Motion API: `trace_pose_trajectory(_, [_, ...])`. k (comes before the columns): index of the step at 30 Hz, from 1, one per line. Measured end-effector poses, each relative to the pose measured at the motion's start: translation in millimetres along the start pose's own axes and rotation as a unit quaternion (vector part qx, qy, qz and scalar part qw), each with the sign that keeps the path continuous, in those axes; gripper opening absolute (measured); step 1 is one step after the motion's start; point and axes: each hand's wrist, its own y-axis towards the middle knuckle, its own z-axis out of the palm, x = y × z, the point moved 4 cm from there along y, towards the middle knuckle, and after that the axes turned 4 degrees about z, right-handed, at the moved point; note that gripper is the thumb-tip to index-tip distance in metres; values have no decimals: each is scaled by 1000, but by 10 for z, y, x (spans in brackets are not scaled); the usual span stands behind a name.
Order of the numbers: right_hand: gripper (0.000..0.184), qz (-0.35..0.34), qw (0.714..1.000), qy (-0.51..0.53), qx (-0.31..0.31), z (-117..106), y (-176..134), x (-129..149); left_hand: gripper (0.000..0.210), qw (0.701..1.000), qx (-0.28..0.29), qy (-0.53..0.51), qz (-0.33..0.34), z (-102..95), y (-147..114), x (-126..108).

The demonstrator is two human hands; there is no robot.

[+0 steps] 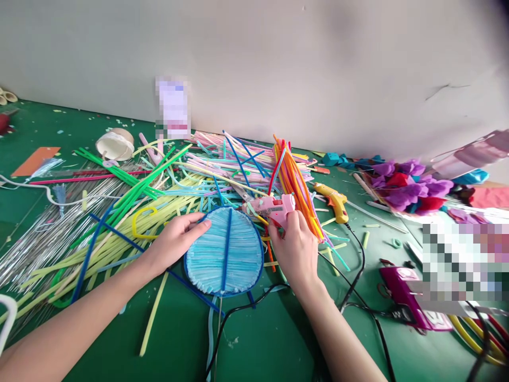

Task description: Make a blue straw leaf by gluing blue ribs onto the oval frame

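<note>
My left hand [186, 233] pinches the upper left edge of a round light-blue disc [242, 249], which looks made of pipe cleaners side by side. A dark blue rim runs around it, and one dark blue strip crosses its middle from top to bottom. From its lower edge a thin wire stem hangs down. In my right hand [296, 244] is a pink glue gun [274, 206], gripped by its handle. Its nozzle points left over the disc's top right edge; whether it touches the disc I cannot tell.
Piles of yellow-green pipe cleaners [159, 233], metal wires [47, 228] and an orange bundle [296, 185] cover the green table [254, 350]. A yellow glue gun [336, 201] lies right, its black cable [362, 260] trailing forward. Purple fabric flowers [413, 185] and a magenta device [409, 297] are farther right.
</note>
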Motion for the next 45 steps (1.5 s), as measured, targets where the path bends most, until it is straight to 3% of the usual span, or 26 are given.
trace_pose_trajectory(7, [10,-10,1000,-5,5,3,2,22,57,1000,-11,12,-4,-9,14,31])
trace_pose_trajectory(13, [10,-7,1000,-11,-6,11,-9,18,63,999,12,47,-6,-3,4,9])
trace_pose_trajectory(20, [10,-12,1000,-14,-13,-1,-16,6,54,997,8,78,10,-17,0,-32])
trace_pose_trajectory(24, [10,-22,999,-17,-17,-32,-32,-2,60,996,-8,86,-7,-21,-13,-53])
trace_pose_trajectory(38, [9,-15,1000,-10,-12,-32,-55,-60,67,998,-7,59,-24,-29,-19,-24])
trace_pose_trajectory(45, [9,-12,1000,-15,-21,-82,-68,-89,60,999,-3,41,-27,-28,-22,5])
